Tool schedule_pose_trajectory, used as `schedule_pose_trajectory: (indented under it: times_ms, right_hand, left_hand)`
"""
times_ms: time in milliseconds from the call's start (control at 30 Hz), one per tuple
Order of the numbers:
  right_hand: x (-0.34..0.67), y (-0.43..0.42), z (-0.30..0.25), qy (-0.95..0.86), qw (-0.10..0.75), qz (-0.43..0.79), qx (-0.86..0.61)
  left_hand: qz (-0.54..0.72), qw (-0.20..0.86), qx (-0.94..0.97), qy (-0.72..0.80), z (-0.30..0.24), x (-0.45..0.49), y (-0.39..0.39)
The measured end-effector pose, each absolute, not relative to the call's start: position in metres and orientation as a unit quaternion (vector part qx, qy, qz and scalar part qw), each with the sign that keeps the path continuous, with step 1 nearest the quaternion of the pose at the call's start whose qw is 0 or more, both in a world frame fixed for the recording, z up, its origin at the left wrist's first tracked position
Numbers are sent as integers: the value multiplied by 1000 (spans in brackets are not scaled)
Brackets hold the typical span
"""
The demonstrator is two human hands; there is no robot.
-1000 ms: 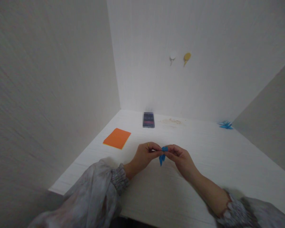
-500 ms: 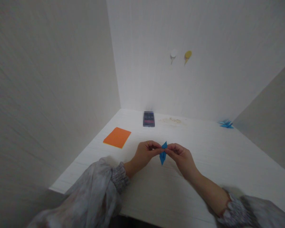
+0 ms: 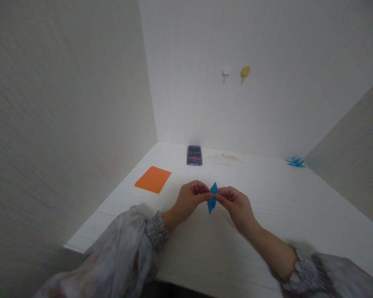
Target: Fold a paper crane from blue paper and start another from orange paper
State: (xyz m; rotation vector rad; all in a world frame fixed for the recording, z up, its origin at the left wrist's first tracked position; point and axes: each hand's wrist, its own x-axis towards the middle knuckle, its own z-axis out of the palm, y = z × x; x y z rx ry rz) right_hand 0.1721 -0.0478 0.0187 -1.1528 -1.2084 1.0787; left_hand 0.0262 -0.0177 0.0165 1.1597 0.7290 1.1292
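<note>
A small piece of folded blue paper (image 3: pixel 211 204) with pointed ends is held between my two hands, above the front middle of the white table (image 3: pixel 186 256). My left hand (image 3: pixel 191 200) pinches it from the left side, thumb and fingertips closed on its middle. From the other side, my right hand (image 3: pixel 236 203) grips it the same way, its fingertips close to those of the left. The paper's upper and lower points stick out beyond the fingers; its middle is partly covered by the thumbs.
Left of my hands lies a stack of orange paper squares (image 3: pixel 153 179). A dark blurred box (image 3: pixel 194 155) stands by the back wall, and folded blue paper pieces (image 3: pixel 295 161) lie in the back right corner. White (image 3: pixel 226 71) and yellow hooks (image 3: pixel 245 72) are on the wall.
Both hands keep their pinch on the blue paper. The paper and my left hand have shifted very slightly up and to the left.
</note>
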Motion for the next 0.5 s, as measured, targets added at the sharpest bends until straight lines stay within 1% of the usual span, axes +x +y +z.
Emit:
schedule_pose_trajectory:
  times_ms: [200, 333, 500]
  right_hand:
    - [169, -47, 21, -487, 579, 469, -456]
    - [167, -46, 22, -492, 579, 483, -435]
    - [164, -45, 21, -517, 580, 438, -453]
  left_hand:
    - [493, 624, 510, 327, 16, 27, -17]
    - [492, 611, 524, 332, 18, 27, -19]
    - [468, 609, 554, 322, 14, 26, -18]
